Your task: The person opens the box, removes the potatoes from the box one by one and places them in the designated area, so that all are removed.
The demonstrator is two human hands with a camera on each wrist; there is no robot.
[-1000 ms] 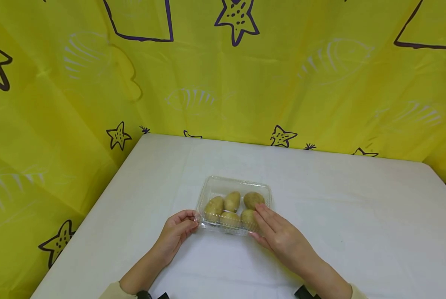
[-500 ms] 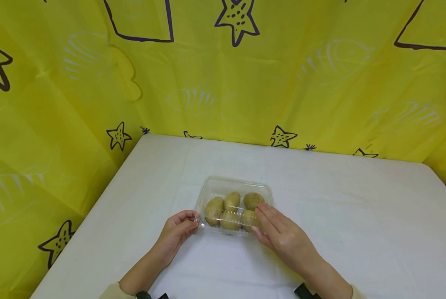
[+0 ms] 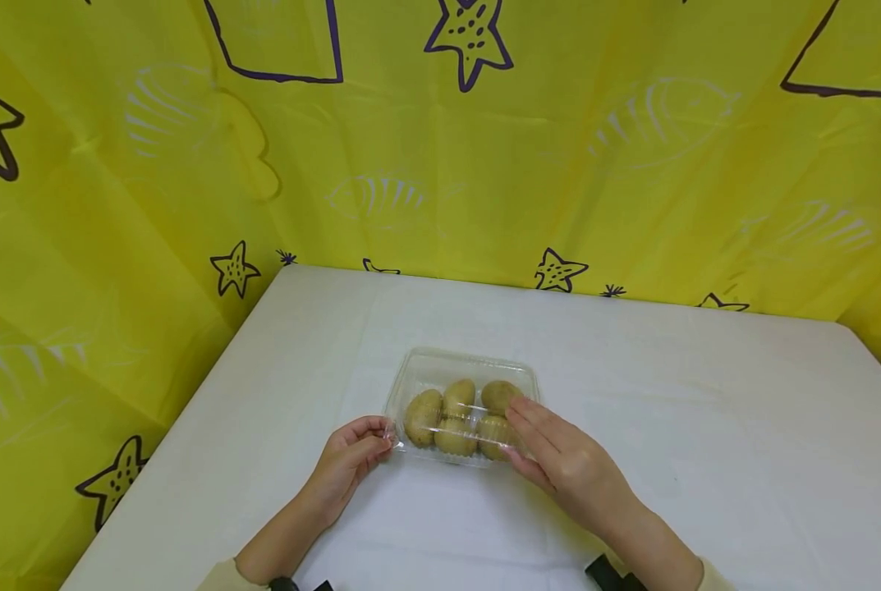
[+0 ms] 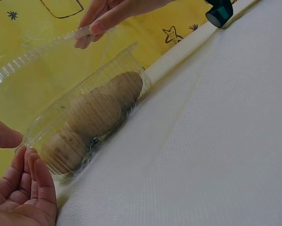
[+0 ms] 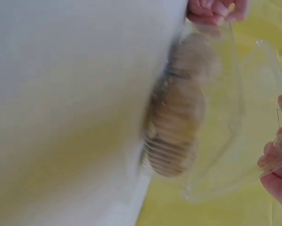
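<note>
Nearest me, the left hand pinches the near-left corner of the clear clamshell box to steady it, the right hand lifting its lid edge over the potatoes, mid-table.

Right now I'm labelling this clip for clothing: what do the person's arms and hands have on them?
Both hands, left hand and right hand, are bare, without visible rings. Pale cream sleeve cuffs show at the frame's bottom edge, and a dark strap-like device sits at each wrist.
</note>
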